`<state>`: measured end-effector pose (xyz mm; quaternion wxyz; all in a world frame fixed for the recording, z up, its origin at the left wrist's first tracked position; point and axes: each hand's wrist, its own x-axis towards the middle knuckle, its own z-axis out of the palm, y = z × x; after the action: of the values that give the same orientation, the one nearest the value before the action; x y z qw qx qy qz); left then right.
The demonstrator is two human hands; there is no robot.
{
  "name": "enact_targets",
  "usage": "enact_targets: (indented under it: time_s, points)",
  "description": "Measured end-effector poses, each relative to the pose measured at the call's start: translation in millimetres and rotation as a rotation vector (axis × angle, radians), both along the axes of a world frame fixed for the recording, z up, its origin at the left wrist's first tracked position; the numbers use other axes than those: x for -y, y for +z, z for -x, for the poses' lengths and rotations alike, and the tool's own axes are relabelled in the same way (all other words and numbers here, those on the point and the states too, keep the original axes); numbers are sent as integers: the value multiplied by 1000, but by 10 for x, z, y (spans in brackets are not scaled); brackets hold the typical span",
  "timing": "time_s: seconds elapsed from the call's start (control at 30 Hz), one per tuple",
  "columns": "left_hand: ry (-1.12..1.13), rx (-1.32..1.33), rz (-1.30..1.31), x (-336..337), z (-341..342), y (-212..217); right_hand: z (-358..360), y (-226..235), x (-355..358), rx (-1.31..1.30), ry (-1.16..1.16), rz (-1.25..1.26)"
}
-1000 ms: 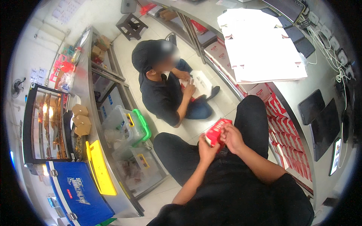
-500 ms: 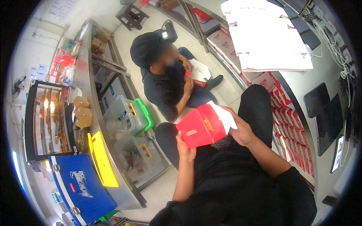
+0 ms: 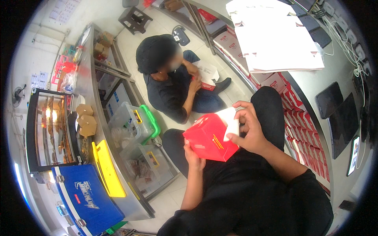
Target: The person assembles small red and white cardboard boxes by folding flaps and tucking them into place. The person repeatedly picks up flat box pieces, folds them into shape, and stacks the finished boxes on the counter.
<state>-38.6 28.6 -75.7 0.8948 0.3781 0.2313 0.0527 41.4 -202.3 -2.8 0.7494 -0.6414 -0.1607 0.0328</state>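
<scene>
Head view, looking down at a lap in black clothing. Red carton (image 3: 208,137), flat and small a second ago, now opened into a boxy shape, held up between both hands. Left hand (image 3: 193,153) gripping lower corner from beneath; right hand (image 3: 248,129) closed around white top flap (image 3: 230,124), pressing it over. Probably mid-fold. Beyond, seated co-worker (image 3: 173,82) handling another carton on pale floor.

Head-worn fisheye, steeply downward, close.
</scene>
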Motion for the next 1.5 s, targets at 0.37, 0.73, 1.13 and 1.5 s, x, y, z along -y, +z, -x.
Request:
enact_targets:
  time_s: [0.37,0.73,1.13,1.5]
  points:
    - [165,217,-437,-71,10,90,175,24,-56,236,119,319]
    - [179,124,-601,1,503,-97,487,-468,95,115,124,400]
    - [-545,153,-808,-231,637,177,314,-492,638,-154,557,494]
    - [-371,160,-1158,-74,729,214,256,-430,633,-327,553,359]
